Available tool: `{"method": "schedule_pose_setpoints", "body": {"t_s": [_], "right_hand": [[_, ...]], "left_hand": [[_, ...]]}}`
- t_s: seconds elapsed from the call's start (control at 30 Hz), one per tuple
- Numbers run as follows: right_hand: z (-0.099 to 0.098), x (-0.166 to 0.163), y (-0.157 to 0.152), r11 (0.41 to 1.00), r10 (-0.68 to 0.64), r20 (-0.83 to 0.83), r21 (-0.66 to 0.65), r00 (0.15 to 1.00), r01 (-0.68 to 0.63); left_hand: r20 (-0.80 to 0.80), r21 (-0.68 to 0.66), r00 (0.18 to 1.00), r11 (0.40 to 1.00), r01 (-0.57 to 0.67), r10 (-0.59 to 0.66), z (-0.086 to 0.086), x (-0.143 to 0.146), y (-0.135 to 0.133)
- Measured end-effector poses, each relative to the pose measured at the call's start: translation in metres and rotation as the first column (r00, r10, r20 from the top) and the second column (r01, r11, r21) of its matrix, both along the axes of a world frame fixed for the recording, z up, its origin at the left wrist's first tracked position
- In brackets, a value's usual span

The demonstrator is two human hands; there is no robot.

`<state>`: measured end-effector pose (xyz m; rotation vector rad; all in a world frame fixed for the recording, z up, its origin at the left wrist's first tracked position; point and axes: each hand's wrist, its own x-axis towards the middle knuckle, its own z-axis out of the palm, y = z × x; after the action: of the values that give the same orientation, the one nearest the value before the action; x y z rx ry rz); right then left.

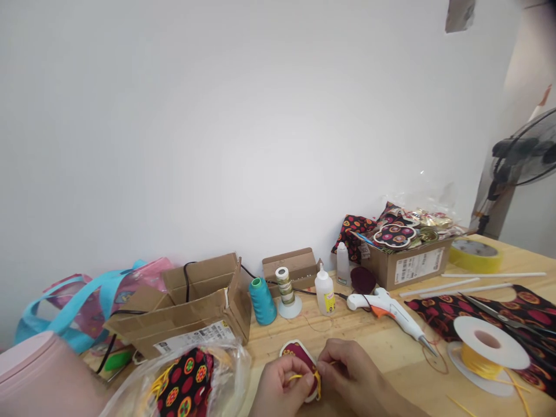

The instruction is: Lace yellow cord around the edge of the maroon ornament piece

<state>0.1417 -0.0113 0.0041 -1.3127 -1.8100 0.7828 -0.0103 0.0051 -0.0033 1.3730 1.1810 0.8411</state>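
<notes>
A small dark red fabric tag with a pale rim (299, 351) lies at the front of the table, partly covered by my hands. My left hand (284, 385) is closed in a pinch at its lower part, with a yellow cord (296, 377) between thumb and forefinger. Just to the right, my right hand (347, 370) is also pinched closed at the tag's edge, close to the yellow cord. Its fingertips are partly hidden, so what they grip is unclear.
A white glue gun (391, 313), glue bottle (325, 291) and teal thread cone (263, 301) stand beyond my hands. To the right are a yellow cord spool (489, 341) and scissors (499, 315). Cardboard boxes (182, 318) and a plastic bag of patterned pieces (237, 370) sit left.
</notes>
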Motion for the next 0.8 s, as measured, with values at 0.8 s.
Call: {"method": "schedule_pose_setpoints", "body": {"t_s": [0.8], "right_hand": [[0.003, 0.004, 0.0, 1.0, 0.028, 0.012, -0.014, 1.0, -0.028]], "left_hand": [[0.086, -0.033, 0.995, 0.998, 0.053, -0.05, -0.003, 0.004, -0.003]]}}
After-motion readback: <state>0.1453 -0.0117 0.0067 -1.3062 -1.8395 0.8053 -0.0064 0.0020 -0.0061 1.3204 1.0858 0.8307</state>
